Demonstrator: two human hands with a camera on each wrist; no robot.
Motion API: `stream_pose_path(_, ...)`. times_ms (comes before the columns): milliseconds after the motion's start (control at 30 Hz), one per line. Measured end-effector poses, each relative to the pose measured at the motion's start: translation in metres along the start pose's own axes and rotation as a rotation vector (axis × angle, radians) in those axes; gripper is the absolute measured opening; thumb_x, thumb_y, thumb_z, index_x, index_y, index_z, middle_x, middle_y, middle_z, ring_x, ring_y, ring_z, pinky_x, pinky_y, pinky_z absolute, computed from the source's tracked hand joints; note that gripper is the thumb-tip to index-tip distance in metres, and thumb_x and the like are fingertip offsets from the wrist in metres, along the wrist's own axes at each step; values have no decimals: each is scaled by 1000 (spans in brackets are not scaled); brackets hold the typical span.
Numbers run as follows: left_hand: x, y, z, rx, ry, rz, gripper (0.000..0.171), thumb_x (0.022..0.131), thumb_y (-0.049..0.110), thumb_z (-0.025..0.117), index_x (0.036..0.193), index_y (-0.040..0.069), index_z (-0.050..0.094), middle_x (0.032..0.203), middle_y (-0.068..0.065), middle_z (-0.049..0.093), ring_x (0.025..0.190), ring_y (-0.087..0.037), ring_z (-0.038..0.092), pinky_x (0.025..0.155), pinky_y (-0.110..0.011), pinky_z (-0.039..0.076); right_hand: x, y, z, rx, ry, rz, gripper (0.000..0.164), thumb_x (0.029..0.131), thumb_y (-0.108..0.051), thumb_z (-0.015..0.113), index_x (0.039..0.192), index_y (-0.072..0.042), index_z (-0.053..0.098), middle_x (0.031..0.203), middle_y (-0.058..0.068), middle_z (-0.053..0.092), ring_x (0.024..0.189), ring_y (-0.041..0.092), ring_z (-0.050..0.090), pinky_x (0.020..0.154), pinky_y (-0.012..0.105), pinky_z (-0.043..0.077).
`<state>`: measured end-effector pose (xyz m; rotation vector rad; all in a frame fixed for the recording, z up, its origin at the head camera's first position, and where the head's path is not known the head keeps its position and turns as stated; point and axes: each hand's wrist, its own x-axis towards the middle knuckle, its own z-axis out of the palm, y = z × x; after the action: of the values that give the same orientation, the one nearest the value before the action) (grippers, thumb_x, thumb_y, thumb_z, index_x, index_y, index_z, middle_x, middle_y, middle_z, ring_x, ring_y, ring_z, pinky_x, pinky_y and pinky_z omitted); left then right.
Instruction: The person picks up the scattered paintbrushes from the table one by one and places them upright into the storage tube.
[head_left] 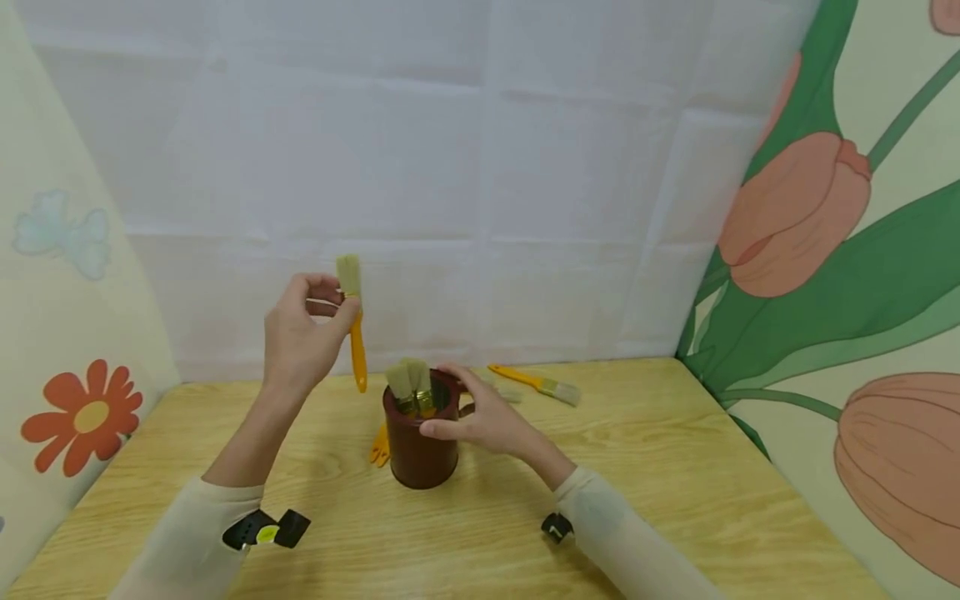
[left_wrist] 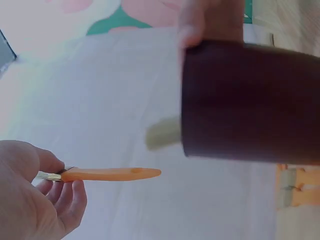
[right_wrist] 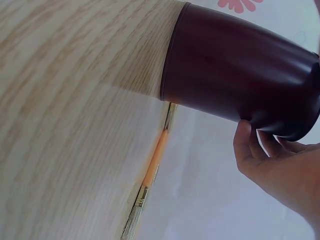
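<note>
Raised over the table, my left hand (head_left: 300,337) pinches a paintbrush (head_left: 357,354) near its metal band, bristles up and yellow-orange handle hanging down. The handle's end is left of and above a dark red-brown mug (head_left: 422,457) standing upright on the table. Brushes (head_left: 408,382) stand in the mug, pale bristles showing above its rim; their handles are mostly hidden inside. My right hand (head_left: 491,417) holds the mug at the rim on its handle side, thumb in front and fingers behind. In the right wrist view, fingertips (right_wrist: 243,129) touch the mug's side.
Behind my right hand a paintbrush (head_left: 536,383) lies on the wooden table (head_left: 637,475), beside another brush's bristles (head_left: 510,394). Orange handles (head_left: 379,450) lie left of the mug, partly hidden by it. A white cloth (head_left: 420,167) hangs at the table's back edge.
</note>
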<state>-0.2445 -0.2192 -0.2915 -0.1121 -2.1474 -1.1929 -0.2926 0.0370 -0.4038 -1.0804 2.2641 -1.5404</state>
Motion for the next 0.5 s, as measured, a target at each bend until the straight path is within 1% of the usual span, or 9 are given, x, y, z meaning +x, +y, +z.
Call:
stream_pose_path(67, -4, 12, -1, -15, 35, 58, 38, 97, 31, 70, 125, 7, 59, 105, -3, 63, 93, -14, 62, 70, -22, 52, 0, 0, 0, 4, -6, -5, 84, 88, -50, 78, 156, -30, 35, 147, -9, 44, 124, 12, 50, 92, 35, 51)
stream_pose_path(100, -7, 18, -2, -34, 41, 81, 38, 97, 31, 71, 125, 7, 59, 105, -2, 63, 93, -14, 62, 71, -22, 52, 0, 0, 0, 8, -9, -8, 83, 88, -50, 78, 156, -30, 35, 147, -9, 44, 124, 12, 50, 92, 35, 51)
stream_pose_path(167, -12, 29, -2, -81, 35, 115, 39, 97, 30, 71, 125, 7, 57, 105, -3, 62, 94, -14, 63, 73, -22, 53, 1, 1, 0, 10, -12, -14, 83, 88, -50, 78, 156, -31, 35, 146, -10, 45, 124, 12, 50, 92, 36, 51)
stream_pose_path(233, -18, 38, -2, -121, 11, 131, 38, 97, 28, 71, 125, 6, 56, 106, -3, 62, 94, -14, 63, 74, -23, 54, 1, 0, 0, 16, -14, -16, 82, 88, -50, 78, 156, -31, 36, 145, -9, 45, 123, 12, 50, 92, 37, 51)
stream_pose_path(300, -24, 44, -1, -151, -23, 122, 37, 98, 28, 71, 124, 7, 55, 107, -4, 62, 96, -15, 63, 75, -24, 55, 1, 0, 0, 21, -15, -17, 82, 88, -49, 78, 156, -31, 36, 145, -9, 46, 123, 13, 50, 92, 38, 51)
stream_pose_path(367, -28, 47, 2, -164, -58, 103, 36, 98, 27, 71, 123, 7, 54, 107, -4, 62, 97, -14, 63, 77, -25, 56, 1, -1, 0, 24, -15, -18, 81, 88, -49, 78, 155, -31, 36, 145, -9, 46, 123, 13, 51, 92, 40, 51)
stream_pose_path(500, -33, 42, 8, -166, -115, 57, 35, 99, 27, 70, 121, 7, 53, 109, -6, 62, 99, -16, 64, 75, -28, 57, 1, -1, -1, 22, -12, -22, 82, 88, -51, 78, 155, -30, 36, 145, -8, 46, 122, 13, 51, 92, 41, 51)
